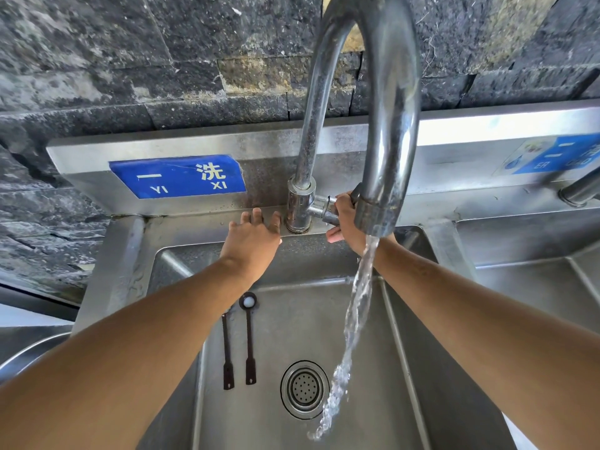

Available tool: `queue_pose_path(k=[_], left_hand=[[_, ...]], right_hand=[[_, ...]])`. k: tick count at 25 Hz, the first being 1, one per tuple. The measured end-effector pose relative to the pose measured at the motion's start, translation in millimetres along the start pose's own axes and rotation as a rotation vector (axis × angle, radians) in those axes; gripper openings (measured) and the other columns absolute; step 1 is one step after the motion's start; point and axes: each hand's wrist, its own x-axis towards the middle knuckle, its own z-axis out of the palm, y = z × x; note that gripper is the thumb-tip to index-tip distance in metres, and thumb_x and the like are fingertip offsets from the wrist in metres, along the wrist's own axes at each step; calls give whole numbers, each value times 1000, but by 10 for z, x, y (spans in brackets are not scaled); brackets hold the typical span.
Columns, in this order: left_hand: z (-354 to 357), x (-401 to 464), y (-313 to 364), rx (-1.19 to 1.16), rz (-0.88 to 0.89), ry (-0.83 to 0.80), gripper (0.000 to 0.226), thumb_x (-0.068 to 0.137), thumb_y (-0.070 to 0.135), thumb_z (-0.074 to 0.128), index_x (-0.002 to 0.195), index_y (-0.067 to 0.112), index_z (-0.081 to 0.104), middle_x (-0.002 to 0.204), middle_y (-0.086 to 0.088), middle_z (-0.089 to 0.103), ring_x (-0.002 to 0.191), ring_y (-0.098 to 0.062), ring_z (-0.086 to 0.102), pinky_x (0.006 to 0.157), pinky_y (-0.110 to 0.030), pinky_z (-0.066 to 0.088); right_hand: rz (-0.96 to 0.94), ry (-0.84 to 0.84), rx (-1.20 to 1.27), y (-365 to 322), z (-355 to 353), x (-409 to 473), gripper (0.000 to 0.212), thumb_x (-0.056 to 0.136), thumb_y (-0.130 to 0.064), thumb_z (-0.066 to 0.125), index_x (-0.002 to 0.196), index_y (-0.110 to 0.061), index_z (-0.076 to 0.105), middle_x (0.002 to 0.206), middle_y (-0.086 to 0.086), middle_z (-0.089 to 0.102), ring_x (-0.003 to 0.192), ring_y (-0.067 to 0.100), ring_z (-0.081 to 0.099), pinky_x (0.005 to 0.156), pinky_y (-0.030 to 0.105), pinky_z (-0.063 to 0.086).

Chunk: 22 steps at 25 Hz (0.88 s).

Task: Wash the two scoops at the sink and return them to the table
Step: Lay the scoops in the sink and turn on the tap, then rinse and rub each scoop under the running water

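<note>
Two dark long-handled scoops lie side by side on the floor of the steel sink [324, 427]. The right scoop [249, 339] shows its round bowl at the far end; the left scoop [227, 352] has its bowl hidden under my left forearm. My left hand [251, 240] hovers flat with fingers spread over the sink's back rim, holding nothing. My right hand [345, 222] is closed around the tap handle [328, 207] at the base of the tall curved faucet [386, 125]. Water [354, 319] streams from the spout into the basin, right of the scoops.
A round drain strainer [304, 388] sits right of the scoop handles. A blue sign [177, 177] is on the steel backsplash. A second basin [535, 293] lies to the right, with another tap [579, 190]. A metal bowl rim [29, 352] shows at the left.
</note>
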Motion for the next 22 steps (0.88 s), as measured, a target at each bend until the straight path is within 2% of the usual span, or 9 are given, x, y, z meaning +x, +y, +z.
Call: queue_pose_path(k=[2,4,5,7,9,12,14,18,22], left_hand=[[18,-27,-23,-16,1,-3,57,106,35,38,152,3,25,149,-35,37,133,-48,44,97,-54,47],[42,-78,-31,-69,1,29,57,105,35,38,153,8,25,152,-32,34,138,-46,39,103,-53,43],[64,-126,-35,-133,-5,71,54,104,35,39,151,9,30,151,-28,37,138,-43,39,106,-52,41],[116,-273,-44,-325,-42,196,45,102,33,43,140,9,50,144,-21,48,133,-38,44,107,-48,41],[203,-481,-28,-439,-90,320,38,100,29,52,128,6,63,137,-16,59,124,-36,53,105,-46,43],[406,-803,48,-479,-133,395,33,96,26,61,119,5,69,126,-15,64,110,-36,61,94,-47,51],[599,-1011,117,-572,-200,376,27,96,24,62,113,5,71,114,-15,66,102,-37,63,86,-48,55],[1067,-1320,238,-677,-437,220,22,98,28,59,97,11,72,97,-11,69,92,-33,64,75,-44,54],[1534,-1487,381,-893,-607,-20,18,95,17,55,92,9,71,91,-16,72,89,-37,66,76,-44,49]], right_hand=[[-30,1,-4,-18,-7,-96,60,86,-68,38,100,-16,63,79,12,76,54,17,76,61,56,64],[-54,47,-10,29,-23,-213,73,82,-78,43,120,-16,57,82,1,76,62,17,78,60,43,65],[-68,96,-11,75,-20,-289,72,82,-79,48,123,-19,53,81,-1,75,67,19,78,64,45,65],[-72,178,4,228,27,-469,58,82,-76,56,113,-28,49,82,-2,71,74,22,76,71,52,63],[-18,177,-24,428,118,-650,35,87,-62,62,100,-32,50,84,-3,70,77,22,75,72,51,62],[82,4,-83,704,303,-789,16,89,-39,67,96,-25,65,82,-5,75,69,11,75,64,33,64],[153,-128,-103,825,470,-818,7,91,-19,64,91,-17,71,79,4,78,62,7,74,61,27,64],[294,-397,-136,1001,828,-860,18,93,0,58,89,-8,73,87,15,79,79,27,79,75,41,66],[391,-554,-125,1193,1129,-904,19,96,4,60,112,5,70,96,20,76,74,22,75,60,24,63]])
